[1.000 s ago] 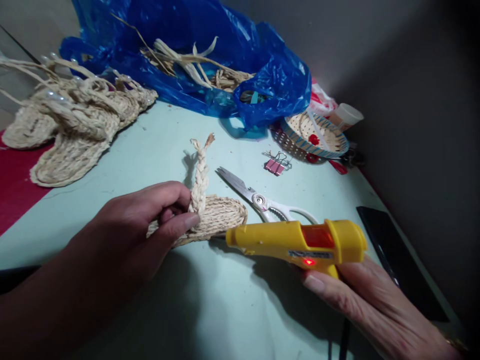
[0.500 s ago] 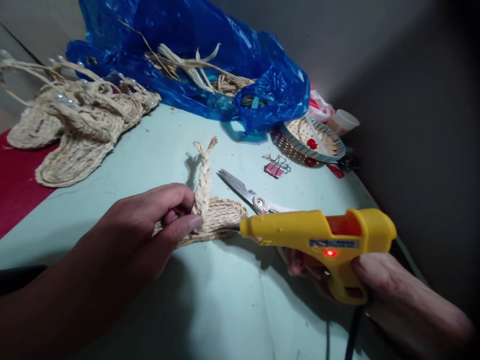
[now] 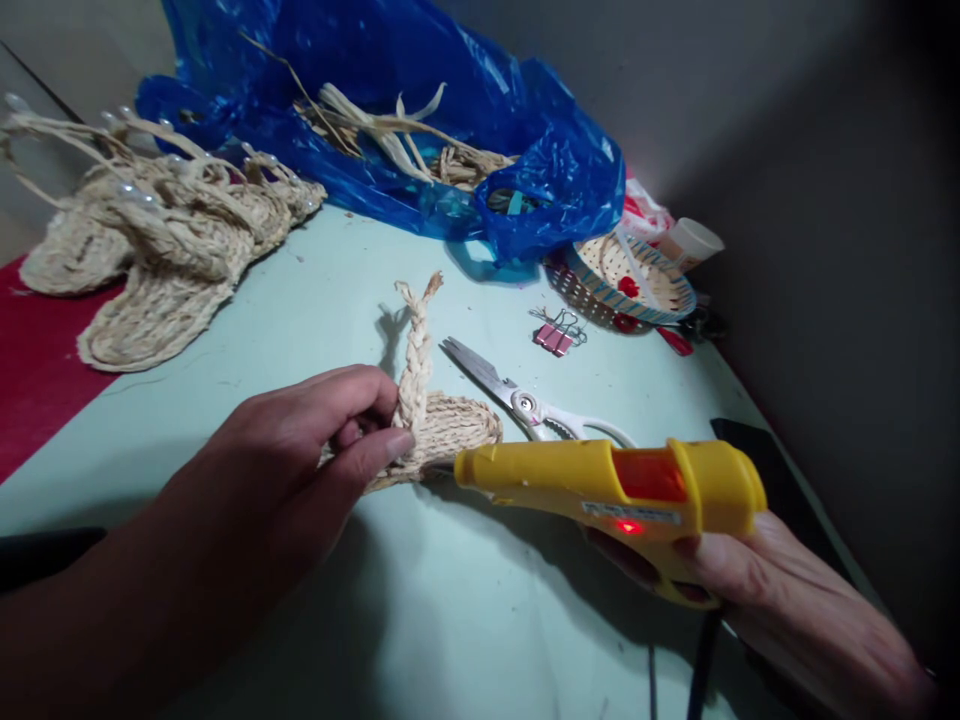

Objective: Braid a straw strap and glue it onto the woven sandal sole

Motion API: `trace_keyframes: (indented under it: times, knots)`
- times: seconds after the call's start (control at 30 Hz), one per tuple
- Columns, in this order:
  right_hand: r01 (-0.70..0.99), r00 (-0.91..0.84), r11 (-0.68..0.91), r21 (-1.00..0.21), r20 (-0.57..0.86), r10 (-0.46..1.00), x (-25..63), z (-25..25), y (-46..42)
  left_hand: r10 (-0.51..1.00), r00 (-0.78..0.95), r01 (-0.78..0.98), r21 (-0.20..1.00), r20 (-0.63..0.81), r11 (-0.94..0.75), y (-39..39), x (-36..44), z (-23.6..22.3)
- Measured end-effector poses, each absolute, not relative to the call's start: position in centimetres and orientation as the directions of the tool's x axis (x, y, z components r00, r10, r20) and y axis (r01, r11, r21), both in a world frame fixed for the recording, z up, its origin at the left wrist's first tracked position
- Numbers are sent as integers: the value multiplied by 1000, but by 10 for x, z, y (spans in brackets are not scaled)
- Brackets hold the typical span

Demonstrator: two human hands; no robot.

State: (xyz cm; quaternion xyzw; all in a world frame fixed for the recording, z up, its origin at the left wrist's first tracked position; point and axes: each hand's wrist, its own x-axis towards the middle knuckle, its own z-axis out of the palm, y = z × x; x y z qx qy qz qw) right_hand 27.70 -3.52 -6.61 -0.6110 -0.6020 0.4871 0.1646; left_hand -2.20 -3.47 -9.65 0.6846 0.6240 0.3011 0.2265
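Observation:
My left hand pinches the base of a braided straw strap, which stands upright with frayed ends on top. The strap rises from the edge of a woven straw sole lying on the table. In my right hand is a yellow hot glue gun, its red light lit. The metal nozzle points left and is at the near edge of the sole, close to my left thumb; whether it touches cannot be seen. A pair of scissors lies just behind the gun, partly covered by it.
Finished straw slippers with pearl beads stand at the left on a red cloth. A blue plastic bag holding straw spreads across the back. Right of it are a pink binder clip, a woven basket and a paper cup.
The glue gun has moved left and slightly down, its nozzle now nearer my left thumb and the strap's base. More of the scissors' handles shows. My left hand keeps its pinch.

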Motion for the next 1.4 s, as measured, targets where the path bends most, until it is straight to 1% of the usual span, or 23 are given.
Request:
trace_keyframes:
  times: [0.07,0.1,0.13,0.27,0.33,0.47,0.67,0.87,1.0,1.1,1.3,1.4]
  knots:
    - [514,-100,-362,-778,-473,875,269,-62,-37,989,43,715,687,142,-129,-35,-22,-97]
    - [487,-71,-402,-775,-494,866,266,-62,-37,990,41,714,689,134,-123,-35,-22,-96]
    - [473,-69,-407,-781,-494,867,265,-63,-37,992,35,715,691,118,-107,-35,-21,-95]
    - [497,-208,-288,-818,-435,876,278,-74,-33,1000,-22,734,679,-6,20,-37,-18,-88]
    - [522,-286,-211,-826,-403,869,285,-78,-31,998,-44,735,675,-41,60,-38,-16,-85]
    - [580,-335,-103,-808,-352,874,288,-78,-29,998,-47,732,679,-41,62,-38,-15,-84]
    - [671,-382,48,-740,-290,878,286,-73,-26,998,-38,712,700,-44,58,-38,-17,-85]
    - [641,-443,150,-753,-202,874,267,-66,-18,997,-62,722,687,-52,80,-39,-16,-85]
    - [633,-462,180,-753,-181,868,260,-62,-18,997,-65,760,646,-32,70,-40,-16,-84]
    - [604,-452,159,-781,-171,876,267,-64,-21,997,-77,784,615,-27,78,-40,-16,-83]
    - [608,-463,87,-789,-263,847,291,-72,-23,995,-84,801,590,-62,105,-39,-13,-78]
    - [591,-465,75,-803,-263,846,292,-72,-22,990,-105,795,589,-99,143,-39,-11,-76]
